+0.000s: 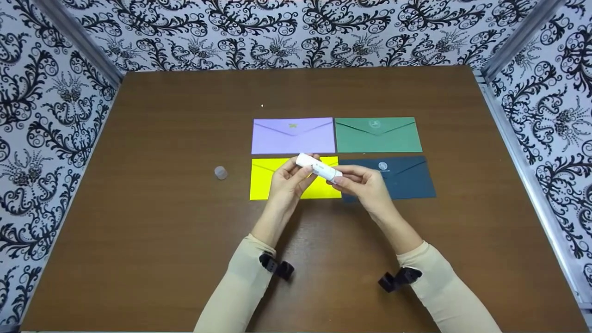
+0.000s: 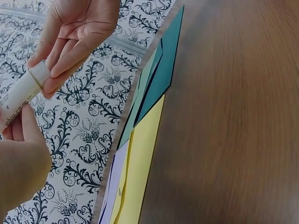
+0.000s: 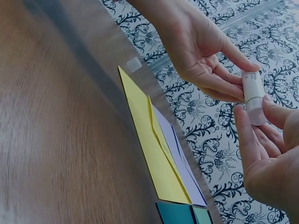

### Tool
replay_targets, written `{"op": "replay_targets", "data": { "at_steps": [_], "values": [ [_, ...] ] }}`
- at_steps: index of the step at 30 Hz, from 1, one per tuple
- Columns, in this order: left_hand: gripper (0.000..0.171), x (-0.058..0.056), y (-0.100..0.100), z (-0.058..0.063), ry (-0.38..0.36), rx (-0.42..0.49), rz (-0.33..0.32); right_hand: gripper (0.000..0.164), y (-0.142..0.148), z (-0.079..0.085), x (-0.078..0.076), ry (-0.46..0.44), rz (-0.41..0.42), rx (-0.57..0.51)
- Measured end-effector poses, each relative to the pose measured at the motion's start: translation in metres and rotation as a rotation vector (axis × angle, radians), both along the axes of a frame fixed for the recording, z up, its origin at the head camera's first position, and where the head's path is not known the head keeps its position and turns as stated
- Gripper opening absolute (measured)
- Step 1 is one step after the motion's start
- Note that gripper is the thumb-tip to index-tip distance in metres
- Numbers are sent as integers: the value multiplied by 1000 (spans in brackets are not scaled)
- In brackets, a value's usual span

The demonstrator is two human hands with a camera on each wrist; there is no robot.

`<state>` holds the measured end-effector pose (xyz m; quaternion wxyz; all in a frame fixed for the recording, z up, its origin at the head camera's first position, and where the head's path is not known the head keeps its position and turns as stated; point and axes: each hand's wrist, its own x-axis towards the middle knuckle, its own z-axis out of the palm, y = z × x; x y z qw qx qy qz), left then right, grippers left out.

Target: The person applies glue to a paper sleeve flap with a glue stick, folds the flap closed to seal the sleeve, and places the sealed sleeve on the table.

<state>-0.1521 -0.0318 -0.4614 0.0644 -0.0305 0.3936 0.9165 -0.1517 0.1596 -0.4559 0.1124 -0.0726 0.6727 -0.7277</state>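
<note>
A white glue stick (image 1: 319, 167) is held over the yellow envelope (image 1: 322, 190), slanting down to the right. My left hand (image 1: 286, 182) grips its body between thumb and fingers. At the lower end, the thumb and fingers of my right hand (image 1: 366, 186) pinch the round base, which a thin seam sets off from the body in the right wrist view. Some small print shows on the tube (image 2: 21, 95) in the left wrist view. A small whitish translucent cap (image 1: 221, 173) stands on the table, left of the envelopes and apart from both hands.
Beyond the hands lie a lilac envelope (image 1: 292, 138) and a green envelope (image 1: 378, 136). A dark blue envelope (image 1: 409, 178) lies beside the yellow one, partly under the right hand. The brown table (image 1: 175, 259) is bordered by patterned panels (image 1: 259, 34). A tiny white speck (image 1: 262, 106) lies behind the envelopes.
</note>
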Motion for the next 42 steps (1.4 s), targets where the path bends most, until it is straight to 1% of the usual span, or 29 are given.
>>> {"op": "replay_targets", "data": {
  "at_steps": [8, 11, 16, 19, 23, 26, 28, 30, 31, 33, 37, 40, 42],
  "values": [
    [37, -1, 1, 0, -41, -4, 15, 37, -3, -3, 1, 96, -73, 42],
    [36, -1, 1, 0, -52, -14, 20, 36, -4, -2, 2, 134, -97, 63],
    [37, 0, 2, 1, -49, -36, 21, 32, -9, 11, 10, 217, -134, 116],
    [37, 0, 2, 1, -35, -36, 20, 32, -11, 17, 14, 267, -156, 125],
    [37, 1, 2, 1, -14, -31, 16, 32, -12, 15, 14, 305, -166, 121],
    [35, 1, 2, 0, -13, -29, 15, 32, -10, 6, 11, 313, -153, 118],
    [32, 1, 1, 0, -15, -27, 15, 32, -8, 1, 8, 303, -139, 114],
    [30, 1, 1, -1, -19, -21, 16, 31, -6, -3, 6, 262, -120, 107],
    [29, 1, 1, -1, -20, -20, 16, 30, -5, -3, 5, 230, -107, 100],
    [33, 1, 1, -1, -13, -18, 14, 30, -3, -3, 4, 153, -69, 77],
    [36, 1, 1, -1, -14, -16, 14, 34, -1, 1, 3, -9, 9, 2],
    [33, 1, 1, -1, -24, -17, 12, 38, -1, 3, 3, -79, 21, -35],
    [33, 1, 1, -1, -30, -20, 12, 39, -1, 3, 3, -90, 7, -37]
  ]
}}
